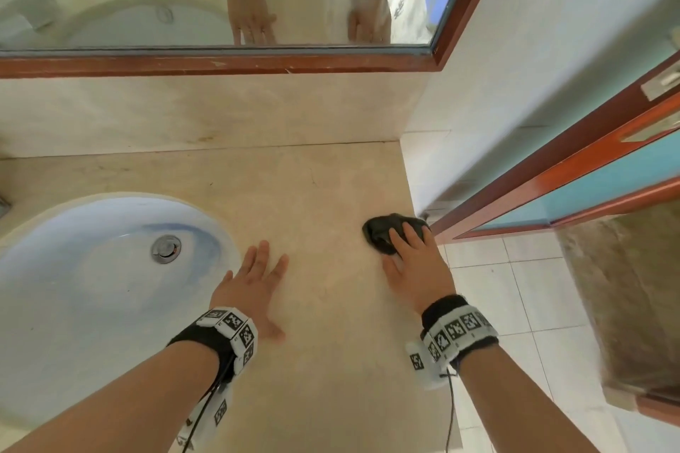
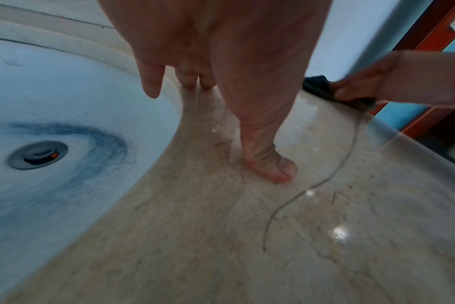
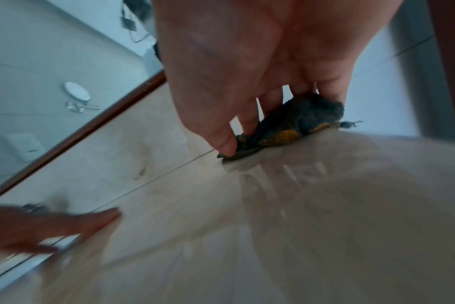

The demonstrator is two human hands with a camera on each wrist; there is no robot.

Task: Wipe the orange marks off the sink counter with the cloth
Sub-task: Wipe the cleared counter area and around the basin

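A dark cloth (image 1: pixel 382 232) lies bunched near the right edge of the beige counter (image 1: pixel 312 195). My right hand (image 1: pixel 408 250) sits on top of it, fingers curled down over it and thumb pinching its near edge. In the right wrist view the cloth (image 3: pixel 307 115) carries orange stains on its underside folds, under the right hand (image 3: pixel 249 119). The counter beside it looks wet and glossy. My left hand (image 1: pixel 254 283) rests flat on the counter next to the sink, fingers straight and spread. The left wrist view shows the left hand (image 2: pixel 247 115) and, further off, the cloth (image 2: pixel 317 86).
A white oval sink (image 1: pixel 73 287) with a metal drain (image 1: pixel 166 248) fills the counter's left side. A wood-framed mirror (image 1: pixel 220 64) hangs above the backsplash. The counter ends just right of the cloth, beside a tiled wall and a red-framed door (image 1: pixel 552 195). Tiled floor lies below.
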